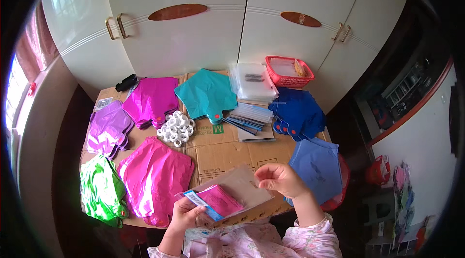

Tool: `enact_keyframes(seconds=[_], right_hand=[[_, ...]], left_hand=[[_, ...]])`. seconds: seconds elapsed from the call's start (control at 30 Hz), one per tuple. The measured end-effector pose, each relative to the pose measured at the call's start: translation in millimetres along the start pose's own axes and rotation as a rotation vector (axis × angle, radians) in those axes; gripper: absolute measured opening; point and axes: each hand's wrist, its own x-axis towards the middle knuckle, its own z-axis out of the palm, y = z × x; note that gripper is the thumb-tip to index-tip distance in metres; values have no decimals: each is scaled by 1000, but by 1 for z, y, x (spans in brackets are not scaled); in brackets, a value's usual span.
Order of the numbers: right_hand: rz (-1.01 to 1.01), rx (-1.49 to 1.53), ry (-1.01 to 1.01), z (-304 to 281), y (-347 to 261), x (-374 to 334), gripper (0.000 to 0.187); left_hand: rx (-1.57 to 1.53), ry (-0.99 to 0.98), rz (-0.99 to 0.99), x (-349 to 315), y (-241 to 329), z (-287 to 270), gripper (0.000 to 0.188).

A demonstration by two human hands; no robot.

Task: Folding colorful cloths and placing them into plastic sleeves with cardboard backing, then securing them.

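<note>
Pinched between thumb and fingers, the lower left corner of a clear plastic bag (259, 199) sits in my left hand (185, 213), just above the near edge of the cardboard (230, 154). Inside the bag lie a folded pink piece (223, 200) and, beside it, a blue-and-white card (207, 204), close to my left thumb. With my right hand (283, 180), fingers curled at the bag's upper right side, I cannot tell whether I am gripping the film or only near it. Left of the bag lies a pink stack (157, 173); to its right, past my right hand, a light blue one (317, 166). Farther back, white rings (177, 128) are heaped near a teal stack (206, 93).
</note>
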Motion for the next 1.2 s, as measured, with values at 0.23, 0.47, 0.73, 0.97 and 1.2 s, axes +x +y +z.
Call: enact_keyframes(seconds=[0.23,0.47,0.73,0.97,1.2], right_hand=[[-241,-570,262,11,6,-1,20],[-109,-472,197,-17,17,31,18],[-329,-1038,94,-11,45,104,19],[-389,-1168,32,2,56,69,10],[-372,-1310,324,-72,14,94,11]], left_hand=[[-98,28,-7,0,-7,10,18],[171,255,110,-3,-19,35,35],[1615,-326,594,8,3,46,34],[1695,-324,678,16,-4,45,34],[1690,-284,640,25,-11,53,32]])
